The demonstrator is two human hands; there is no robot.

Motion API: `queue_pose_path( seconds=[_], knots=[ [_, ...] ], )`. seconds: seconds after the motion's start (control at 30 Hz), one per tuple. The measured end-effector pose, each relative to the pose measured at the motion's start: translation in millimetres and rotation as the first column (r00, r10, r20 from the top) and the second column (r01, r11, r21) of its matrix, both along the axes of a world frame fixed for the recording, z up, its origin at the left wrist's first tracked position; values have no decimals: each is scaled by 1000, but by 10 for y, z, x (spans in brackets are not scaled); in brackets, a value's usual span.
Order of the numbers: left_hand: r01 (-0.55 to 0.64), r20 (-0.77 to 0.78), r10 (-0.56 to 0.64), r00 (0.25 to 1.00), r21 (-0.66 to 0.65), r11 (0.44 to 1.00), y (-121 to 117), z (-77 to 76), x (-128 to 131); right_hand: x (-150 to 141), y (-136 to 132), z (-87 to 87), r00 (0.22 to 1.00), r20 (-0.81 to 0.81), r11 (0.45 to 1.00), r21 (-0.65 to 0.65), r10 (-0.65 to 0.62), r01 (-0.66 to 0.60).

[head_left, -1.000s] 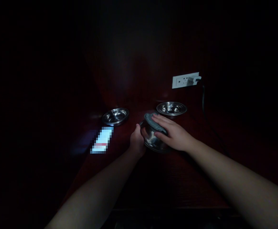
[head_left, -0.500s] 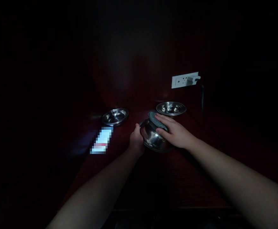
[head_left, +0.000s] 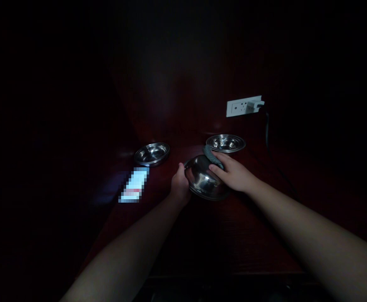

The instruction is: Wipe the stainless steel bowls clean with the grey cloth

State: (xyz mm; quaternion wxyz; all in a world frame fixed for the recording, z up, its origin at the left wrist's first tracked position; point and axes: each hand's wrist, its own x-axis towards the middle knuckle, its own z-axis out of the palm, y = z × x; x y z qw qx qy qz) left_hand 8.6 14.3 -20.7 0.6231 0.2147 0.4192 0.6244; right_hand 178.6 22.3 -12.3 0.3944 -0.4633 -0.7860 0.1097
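Note:
My left hand (head_left: 180, 184) grips the left rim of a shiny metal bowl (head_left: 202, 178), which is tilted so that its rounded outside faces me. The thumb lies along the rim; the other fingers are hidden from sight. On the bowl's upper right side, my right hand (head_left: 232, 170) presses a grey-green cloth (head_left: 212, 156), with the fingers over it and the thumb against its near edge. The bowl's inside cannot be seen.
A second metal bowl (head_left: 152, 154) stands at the back left and a third metal bowl (head_left: 225, 143) at the back right of the dark red table (head_left: 252, 235). A pixelated bright screen (head_left: 135, 184) lies left. Behind, a wall socket (head_left: 240, 106) holds a plug with a dark cable (head_left: 267, 130).
My right hand has slid the cloth rightward across the bowl's outside, baring more of the metal. The left hand and the bowl have hardly moved.

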Motion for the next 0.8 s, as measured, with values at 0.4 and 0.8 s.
queue_pose_path(
  seconds=[0.4, 0.8],
  knots=[
    [-23, -22, 23, 999, -22, 999, 17, 1, 10, 20, 48, -21, 995, -88, 996, -89, -38, 30],
    [69, -28, -69, 997, -17, 997, 8, -32, 17, 36, 26, 32, 991, -132, 997, 73, 17, -8]
  ],
)
